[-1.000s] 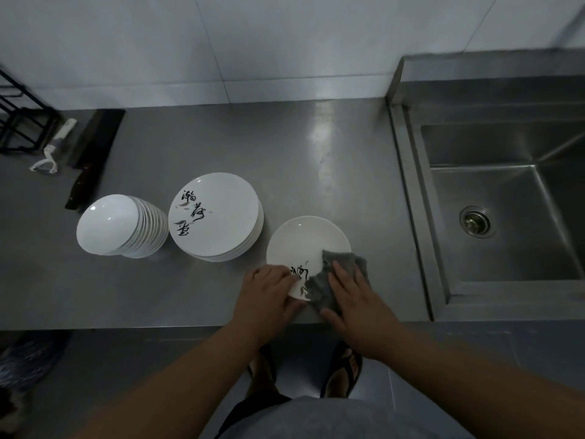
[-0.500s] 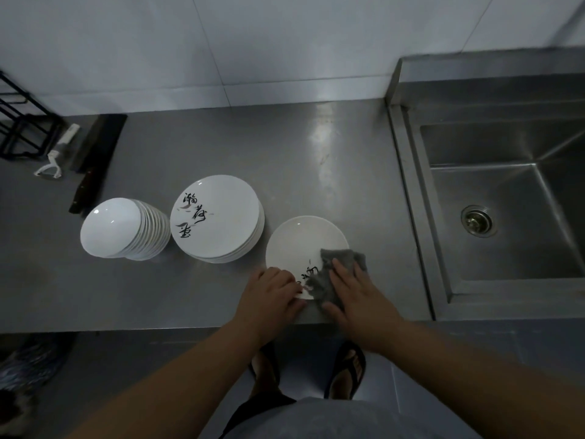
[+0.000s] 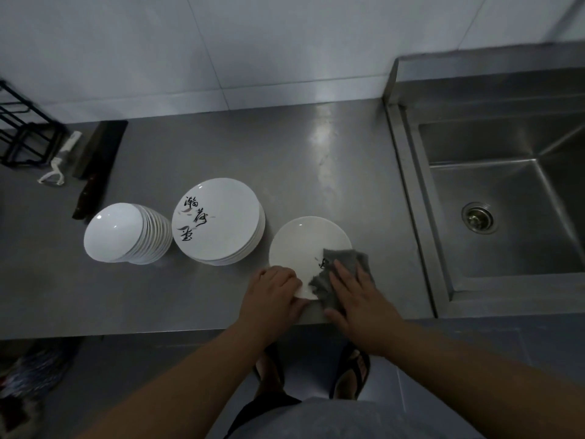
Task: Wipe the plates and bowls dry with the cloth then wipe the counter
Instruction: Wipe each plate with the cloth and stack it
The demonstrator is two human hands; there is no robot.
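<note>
- Head view showed the round white ceramic plate with black brush lettering lying flat on the grey stainless-steel counter, close to the front edge, probably so both hands could reach it without stretching.
- Across the plate's near right part lay the crumpled grey cloth, spilling over the rim onto the counter; the right hand pressed it down with straight, spread fingers, a flat hold suited to rubbing a wide patch dry.
- At the plate's near left rim the left hand rested with fingers curled over the edge, seemingly steadying the plate against the wiping.
- Just left stood the stack of white lettered plates, and beyond it the leaning stack of plain white bowls, kept near for their turn or already done; I could not tell which.
- Along the counter's right edge sat the steel sink; toward the back left corner lay a dark cleaver.
</note>
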